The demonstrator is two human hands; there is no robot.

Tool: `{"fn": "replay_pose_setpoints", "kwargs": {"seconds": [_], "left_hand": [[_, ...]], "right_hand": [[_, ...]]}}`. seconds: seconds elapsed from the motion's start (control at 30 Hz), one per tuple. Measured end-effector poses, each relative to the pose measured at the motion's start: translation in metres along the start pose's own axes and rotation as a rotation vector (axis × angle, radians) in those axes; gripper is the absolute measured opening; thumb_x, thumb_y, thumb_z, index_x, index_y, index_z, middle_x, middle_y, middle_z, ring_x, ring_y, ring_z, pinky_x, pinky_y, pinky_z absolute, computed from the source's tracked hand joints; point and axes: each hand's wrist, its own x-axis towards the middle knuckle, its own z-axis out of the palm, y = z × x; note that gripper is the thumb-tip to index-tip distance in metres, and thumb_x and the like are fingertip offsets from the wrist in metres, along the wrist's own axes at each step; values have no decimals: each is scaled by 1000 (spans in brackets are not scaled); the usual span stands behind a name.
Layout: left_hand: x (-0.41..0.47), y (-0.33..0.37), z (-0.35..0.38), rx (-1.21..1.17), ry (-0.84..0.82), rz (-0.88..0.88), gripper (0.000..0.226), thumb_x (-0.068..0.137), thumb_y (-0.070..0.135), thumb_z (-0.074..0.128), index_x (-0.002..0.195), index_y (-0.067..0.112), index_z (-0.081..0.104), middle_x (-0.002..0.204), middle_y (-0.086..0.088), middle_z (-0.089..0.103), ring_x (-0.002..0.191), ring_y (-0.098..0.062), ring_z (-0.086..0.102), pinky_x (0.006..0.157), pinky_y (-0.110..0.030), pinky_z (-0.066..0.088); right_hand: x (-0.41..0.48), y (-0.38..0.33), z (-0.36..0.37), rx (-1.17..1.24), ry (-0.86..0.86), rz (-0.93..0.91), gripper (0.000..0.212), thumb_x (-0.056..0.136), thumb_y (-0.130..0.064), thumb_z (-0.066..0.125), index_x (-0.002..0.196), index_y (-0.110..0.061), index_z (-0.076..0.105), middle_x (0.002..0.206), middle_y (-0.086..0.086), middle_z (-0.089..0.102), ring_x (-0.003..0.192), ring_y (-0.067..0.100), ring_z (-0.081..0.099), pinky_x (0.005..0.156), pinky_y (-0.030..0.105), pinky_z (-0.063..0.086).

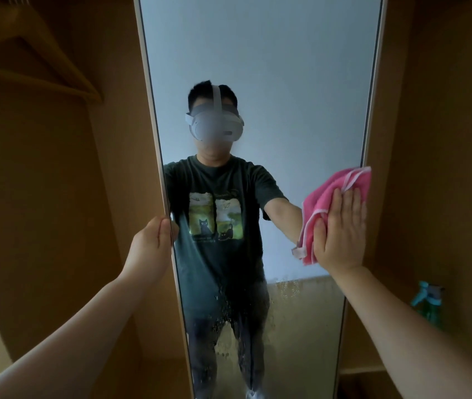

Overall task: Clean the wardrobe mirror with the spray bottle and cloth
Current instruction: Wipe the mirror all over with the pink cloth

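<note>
The mirror point(258, 67) is right in front, in the wardrobe. The pink cloth point(324, 203) lies on its right side, pressed by the right hand point(341, 228) with fingers straight and flat. The left hand point(154, 243) curls its fingers round the mirror's left edge. If that grip slips, a hard push may swing the mirror. Wet drops point(229, 312) lower down could dry into marks.

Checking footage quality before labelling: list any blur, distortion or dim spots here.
Head view: wide-angle lens skews the mirror edges; hanger and spray bottle look soft and blurred; wardrobe sides are dim; droplets mottle the lower glass; cloth under the right hand is fairly sharp.
</note>
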Motion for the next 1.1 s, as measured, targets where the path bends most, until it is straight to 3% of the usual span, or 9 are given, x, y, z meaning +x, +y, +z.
{"fn": "replay_pose_setpoints", "kwargs": {"seconds": [0.2,0.4,0.53,0.63,0.7,0.77,0.97,1.1], "left_hand": [[-1,1,1,-21,15,-9,31,103,33,31,82,31,54,75,6,60,68,-6,57,57,-20,38],[-6,1,5,-115,46,-80,36,103,35,29,94,19,60,82,-5,63,76,-20,59,66,-35,50],[-24,-4,15,-173,14,-141,36,103,36,29,93,23,61,86,0,65,78,-10,60,67,-26,45],[-43,-11,24,-219,-7,-220,34,104,35,30,105,28,63,99,6,67,92,0,61,82,-25,48],[-54,-15,29,-233,-24,-259,38,104,33,30,119,19,62,111,0,67,107,-10,61,98,-37,47],[-62,-18,33,-234,-32,-284,40,104,33,29,124,16,60,116,-2,66,112,-15,59,104,-42,44],[-77,-17,45,-280,1,-346,38,105,31,29,121,20,62,113,4,68,107,-5,62,101,-32,46],[-80,-20,52,-320,49,-349,38,104,29,30,104,32,68,101,9,72,98,1,64,87,-19,49]], "right_hand": [[-75,-1,13,-24,-132,62,65,102,-43,16,149,2,20,155,24,14,146,37,11,122,44,3],[-79,-1,10,-23,-180,74,65,101,-43,20,151,-1,17,156,24,15,147,36,8,122,45,4],[-80,2,8,-4,-192,51,66,101,-45,19,153,-4,10,157,21,7,148,32,1,122,44,0],[-80,5,9,10,-198,33,66,102,-46,18,154,-8,4,158,19,4,148,32,-1,122,45,1],[-81,5,10,29,-184,23,66,102,-44,21,154,-9,2,159,18,2,149,33,-1,122,47,2],[-81,4,12,48,-158,21,66,102,-43,23,154,-9,3,159,16,1,149,33,0,122,47,2],[-82,4,18,98,-97,27,66,101,-42,24,154,-8,6,159,17,2,149,33,0,121,48,2],[-83,3,20,96,-58,20,66,101,-41,26,154,-5,9,159,20,5,149,36,4,121,50,4]]}}
